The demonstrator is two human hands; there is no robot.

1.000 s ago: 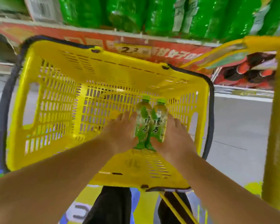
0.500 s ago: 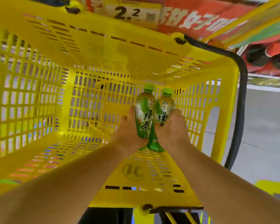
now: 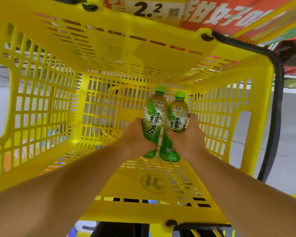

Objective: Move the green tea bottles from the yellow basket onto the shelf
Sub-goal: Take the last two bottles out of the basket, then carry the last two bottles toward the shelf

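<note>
Two green tea bottles point(image 3: 153, 124) held inside the yellow basket point(image 3: 126, 40).
My left grip point(image 3: 137, 139) and right grip point(image 3: 186, 139) each clasp one; green caps at 12 o'clock, side by side.

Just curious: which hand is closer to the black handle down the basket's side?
Right. The right hand grips the right bottle, inside the basket wall from the black handle; the left hand grips the left bottle, farther off.

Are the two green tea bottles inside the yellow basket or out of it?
Inside. The left hand grips the left bottle, the right hand the right bottle, and mesh walls of the basket rise around both.
</note>
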